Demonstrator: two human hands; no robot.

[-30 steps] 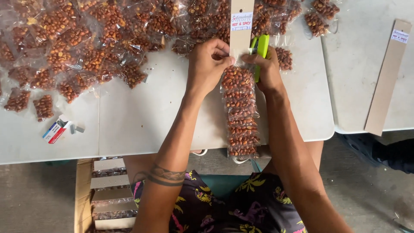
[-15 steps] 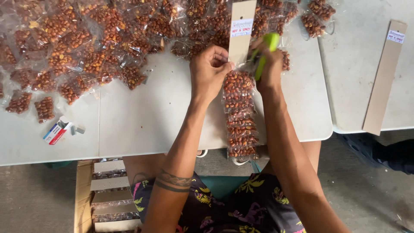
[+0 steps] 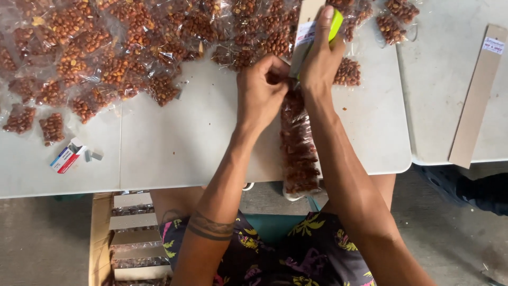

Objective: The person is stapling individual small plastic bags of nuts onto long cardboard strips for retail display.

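One cardboard strip (image 3: 302,37) hung with small nut packets (image 3: 298,143) lay lengthwise, running away from the person, its near end over the white table's (image 3: 174,148) edge. The left hand (image 3: 262,92) pinched a packet against it; the right hand (image 3: 320,58) gripped one green stapler (image 3: 335,25). One spare strip (image 3: 479,95) lay well to the right.

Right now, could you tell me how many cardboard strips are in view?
2: one cardboard strip under the right hand, partly hidden; another strip lies flat on the right-hand table. More may be hidden under the packets.
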